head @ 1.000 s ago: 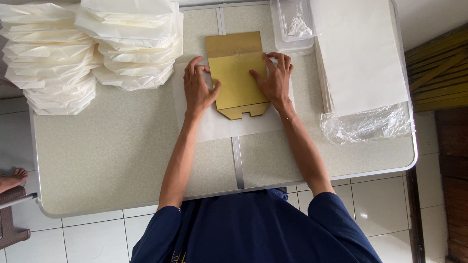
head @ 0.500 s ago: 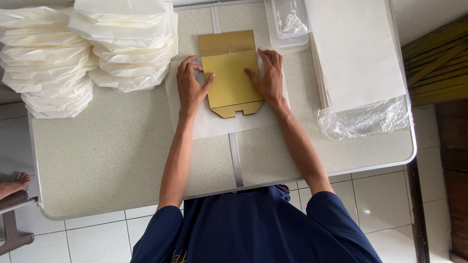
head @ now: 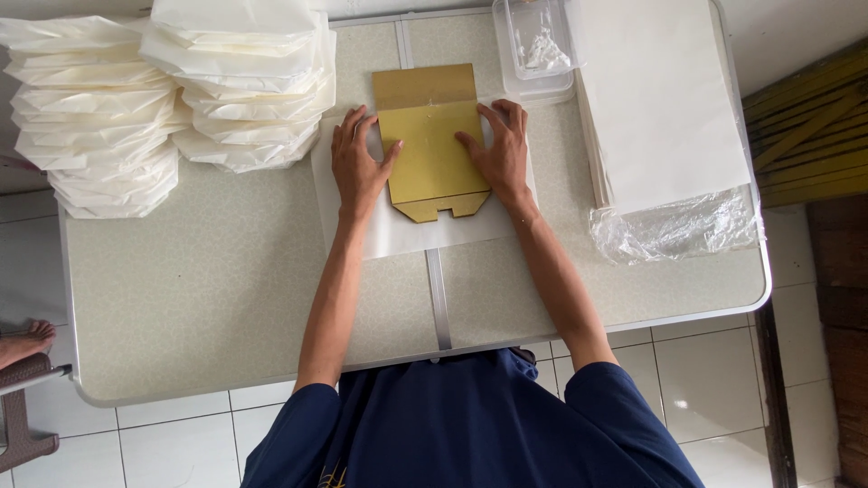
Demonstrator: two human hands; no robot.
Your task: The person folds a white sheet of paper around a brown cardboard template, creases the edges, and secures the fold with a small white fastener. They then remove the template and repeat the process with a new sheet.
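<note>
A flat gold cardboard box blank (head: 431, 145) lies on a white paper sheet (head: 407, 230) in the middle of the table. My left hand (head: 358, 163) presses flat on the blank's left edge, fingers spread over card and paper. At the blank's right edge rests my right hand (head: 500, 149), palm down, fingers apart, thumb on the gold surface. Neither hand grips anything; both lie flat beside and partly on the card.
Two tall stacks of folded white paper wrappings (head: 172, 90) fill the table's far left. A clear plastic container (head: 535, 45) stands at the back. A pile of white sheets in plastic wrap (head: 665, 126) lies at right. A person's bare foot (head: 25, 342) shows at left.
Both hands stay pressed on the gold blank's sides. The view has shifted slightly; the hands and card keep nearly the same pose.
</note>
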